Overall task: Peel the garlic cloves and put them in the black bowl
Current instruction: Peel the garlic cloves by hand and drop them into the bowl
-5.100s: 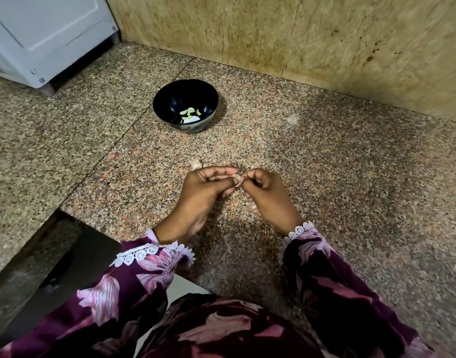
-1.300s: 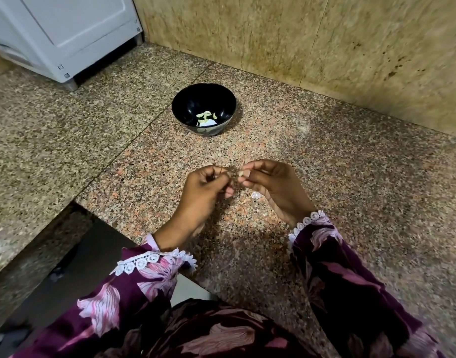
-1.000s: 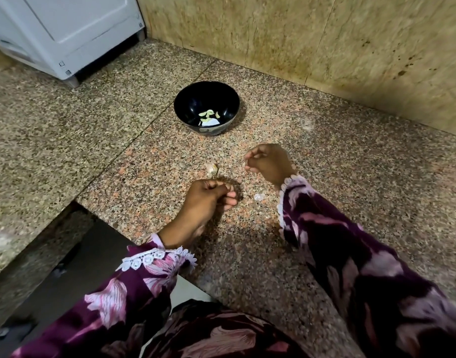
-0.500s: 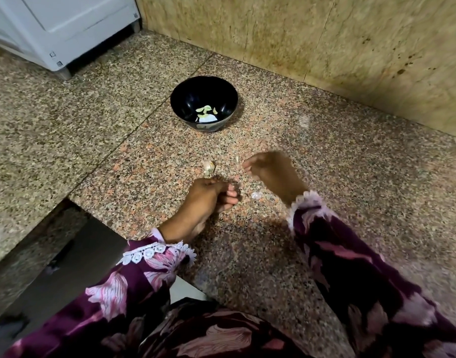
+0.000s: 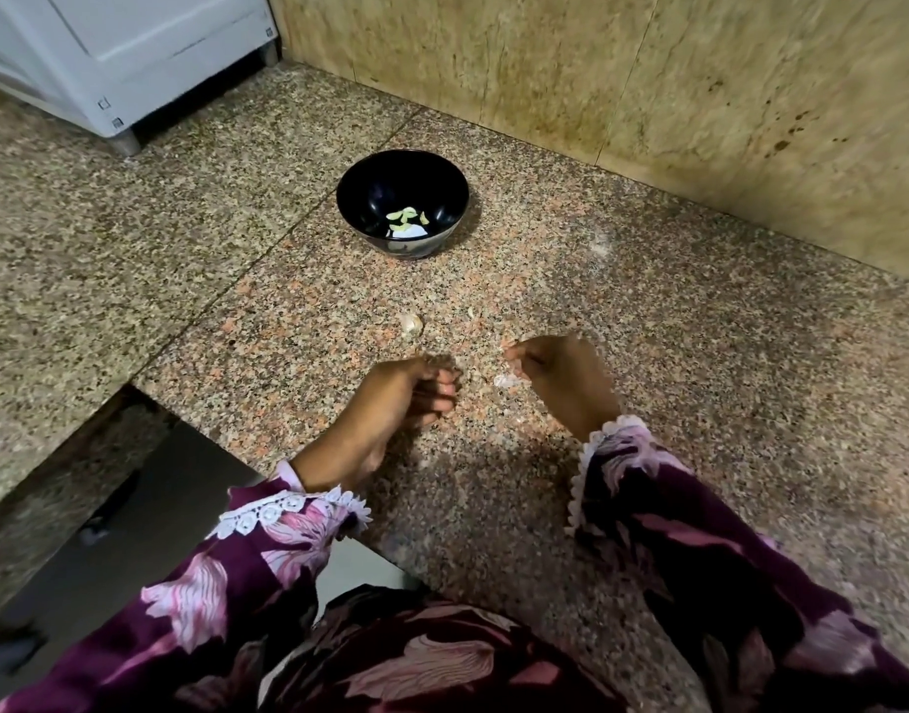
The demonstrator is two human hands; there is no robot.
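Observation:
The black bowl [image 5: 349, 198] stands toward the back of the granite counter, with several pale green peeled cloves [image 5: 406, 216] at its bottom. One unpeeled garlic clove [image 5: 410, 324] lies on the counter between the bowl and my hands. My left hand [image 5: 401, 396] rests on the counter just below that clove. Its fingers are curled tight against the thumb, as when it pinched the clove being peeled, and that clove is hidden inside. My right hand [image 5: 565, 378] hovers to the right, blurred, with loosely curled fingers and nothing visible in them. A papery peel scrap [image 5: 505, 380] lies between my hands.
Another small peel flake [image 5: 470, 312] lies right of the unpeeled clove. A white appliance [image 5: 133, 54] stands at the back left, and a beige stone wall [image 5: 648, 95] runs behind the bowl. The counter edge [image 5: 185, 419] drops into a dark gap at lower left.
My hands parted after peeling together. The right hand reached forward toward the bowl side, then drew back beside the left. The left hand stayed down on the counter.

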